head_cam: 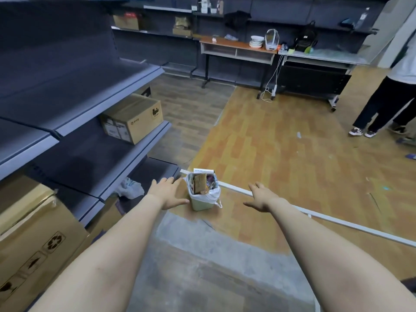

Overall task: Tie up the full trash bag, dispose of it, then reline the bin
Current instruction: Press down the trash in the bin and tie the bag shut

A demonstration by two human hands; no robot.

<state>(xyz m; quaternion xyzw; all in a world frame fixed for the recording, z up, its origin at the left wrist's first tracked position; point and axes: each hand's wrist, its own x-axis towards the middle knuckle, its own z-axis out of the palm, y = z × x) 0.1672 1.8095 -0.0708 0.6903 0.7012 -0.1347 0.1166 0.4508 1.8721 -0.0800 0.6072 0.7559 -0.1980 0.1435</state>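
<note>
A small pale green bin (201,205) stands on the wooden floor, lined with a white trash bag (212,195) whose rim folds over the bin's edge. Packaging and paper fill the bag above the rim. My left hand (167,193) reaches out just left of the bin, palm down, fingers spread, holding nothing. My right hand (262,197) is stretched out to the right of the bin, a little apart from it, also spread and empty.
Grey shelving (94,109) runs along the left with cardboard boxes (132,118) and a crumpled plastic bag (130,188). A white strip (337,221) lies on the floor behind the bin. Tables (238,48) stand at the back. A person's legs (382,104) are at the right.
</note>
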